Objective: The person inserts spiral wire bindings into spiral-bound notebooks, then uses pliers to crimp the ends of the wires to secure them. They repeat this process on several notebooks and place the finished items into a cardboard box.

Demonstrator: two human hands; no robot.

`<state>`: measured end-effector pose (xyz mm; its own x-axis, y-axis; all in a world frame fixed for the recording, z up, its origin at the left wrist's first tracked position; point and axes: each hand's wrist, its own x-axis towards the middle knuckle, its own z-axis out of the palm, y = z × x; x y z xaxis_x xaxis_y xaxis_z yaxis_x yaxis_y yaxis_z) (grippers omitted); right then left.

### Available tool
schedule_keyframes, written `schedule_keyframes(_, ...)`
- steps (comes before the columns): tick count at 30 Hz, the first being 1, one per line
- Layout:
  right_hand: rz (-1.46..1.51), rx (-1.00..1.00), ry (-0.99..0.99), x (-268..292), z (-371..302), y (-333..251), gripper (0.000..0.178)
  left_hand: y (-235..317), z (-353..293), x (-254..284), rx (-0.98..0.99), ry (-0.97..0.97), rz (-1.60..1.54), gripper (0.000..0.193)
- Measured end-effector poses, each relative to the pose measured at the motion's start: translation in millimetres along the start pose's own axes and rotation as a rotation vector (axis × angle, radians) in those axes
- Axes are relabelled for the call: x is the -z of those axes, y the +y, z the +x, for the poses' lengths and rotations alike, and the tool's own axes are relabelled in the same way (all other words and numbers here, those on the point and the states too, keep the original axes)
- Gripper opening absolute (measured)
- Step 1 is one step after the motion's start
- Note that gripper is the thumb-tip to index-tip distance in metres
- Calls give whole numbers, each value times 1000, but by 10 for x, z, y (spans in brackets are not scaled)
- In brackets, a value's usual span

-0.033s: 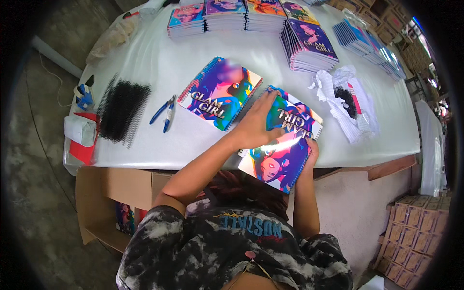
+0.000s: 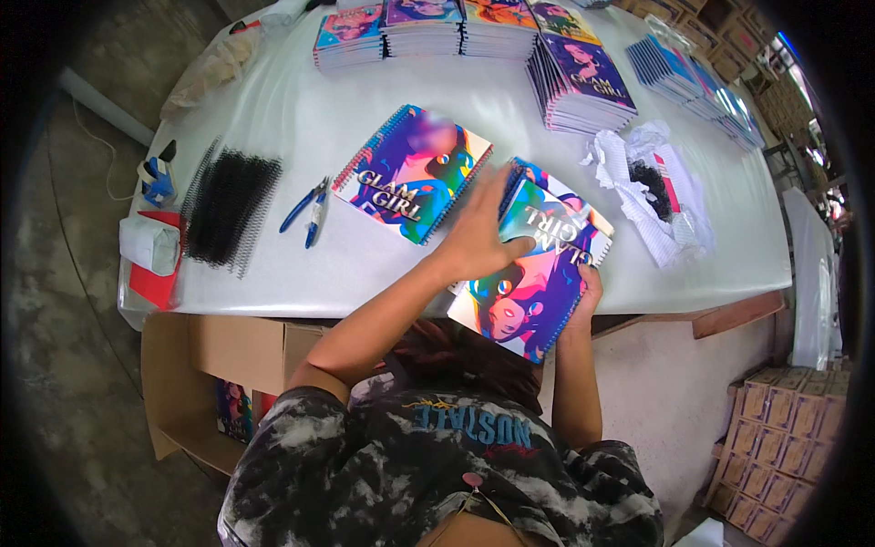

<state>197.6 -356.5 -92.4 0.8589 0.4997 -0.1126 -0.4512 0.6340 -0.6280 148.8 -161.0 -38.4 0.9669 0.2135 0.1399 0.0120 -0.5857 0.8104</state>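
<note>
Held notebooks (image 2: 519, 296): overlapping, at the desk's (image 2: 319, 283) near edge, 5 o'clock from its middle. Right hand (image 2: 585, 294) clamped on their 4 o'clock edge, thumb on top. Left hand (image 2: 474, 239) at their 10 o'clock side; thumb and fingers apart, thumb over the cover, fingers blurred. Bearings from held notebooks: loose notebook (image 2: 410, 178) at 10; pliers (image 2: 303, 211) between 9 and 10; black coils (image 2: 232, 210) at 9; crumpled paper (image 2: 645, 214) at 2; tall stack (image 2: 583, 100) near 12.

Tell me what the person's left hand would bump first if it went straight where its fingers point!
Likely the purple-topped notebook stack across the white table. The left hand is partly blurred and its height unclear, so it might brush the held notebook first.
</note>
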Motion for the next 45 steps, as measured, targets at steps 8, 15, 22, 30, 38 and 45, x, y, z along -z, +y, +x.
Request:
schedule_keyframes(8,-510,280,-311,6,105,-690,83,306,-5,156,-359,199,-643,110)
schedule_keyframes(15,-753,431,-115,86,230,-260,80,-280,-111,-350,-158,122,-623,94)
schedule_keyframes(22,-499,85,87,-298,184,-486,40,9,-5,199,-28,-5,-33,75)
schedule_keyframes(30,-1377,-108,245,17,367,-628,50,-563,-413,940,-174,-49,909,73)
schedule_keyframes(38,-901,43,-107,-954,139,-167,56,-718,-709,1537,234,197,-36,19)
schedule_keyframes(45,-475,-290,-226,-1053,272,353,70,-543,-566,1678,55,686,-202,27)
